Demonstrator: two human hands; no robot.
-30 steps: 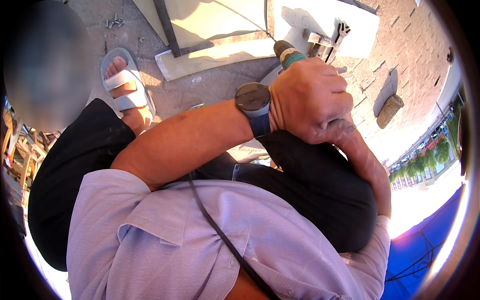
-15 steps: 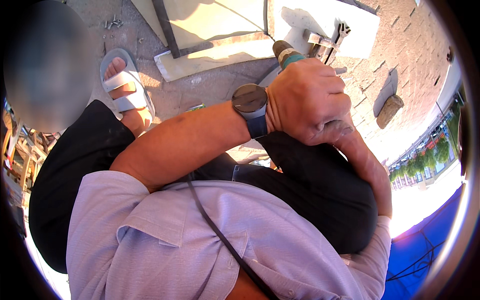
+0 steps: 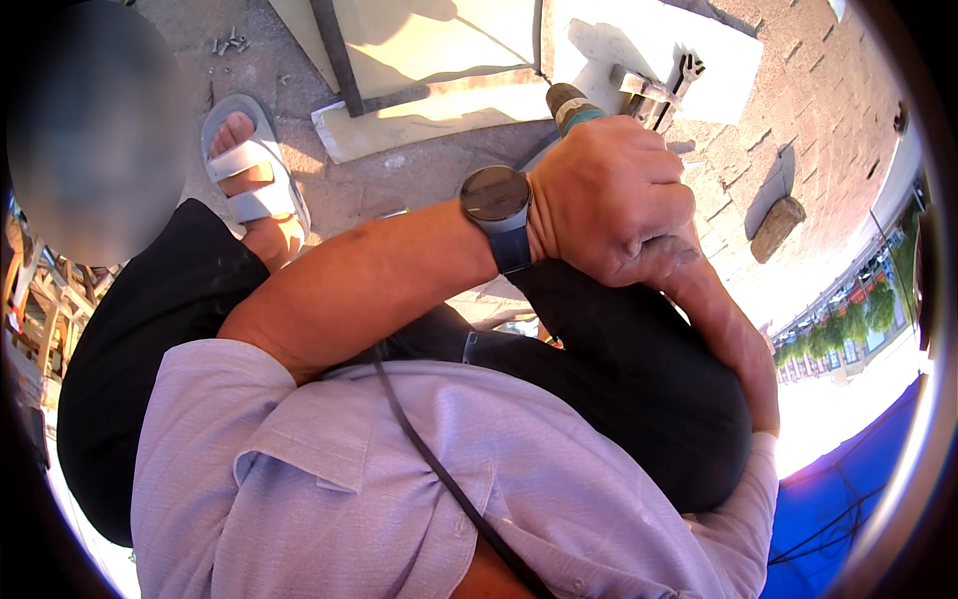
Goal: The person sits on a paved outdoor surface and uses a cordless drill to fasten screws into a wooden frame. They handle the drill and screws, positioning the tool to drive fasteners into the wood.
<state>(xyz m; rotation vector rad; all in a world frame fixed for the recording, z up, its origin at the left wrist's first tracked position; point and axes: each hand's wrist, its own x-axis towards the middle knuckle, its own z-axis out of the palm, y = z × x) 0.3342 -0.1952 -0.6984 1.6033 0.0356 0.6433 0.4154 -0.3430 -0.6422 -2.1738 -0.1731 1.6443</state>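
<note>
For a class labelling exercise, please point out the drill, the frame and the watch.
Drill (image 3: 572, 107), head view: pale band near its front end.
Frame (image 3: 337, 60), head view: its dark left bar.
Watch (image 3: 496, 194), head view: its round dark face.

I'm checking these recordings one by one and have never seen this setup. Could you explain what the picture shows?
There's no machine here: these are a person's own bare hands. The view comes from a wide camera worn on the head, looking down, so straight edges bend near the rim.

The left hand, below a watch, grips a drill. The right hand is mostly hidden behind it, so its grip can't be made out.

The drill points at a corner of a dark frame on a pale board. To the right lie what look like a hammer and a wrench. On the paved ground is a rough block.
</note>
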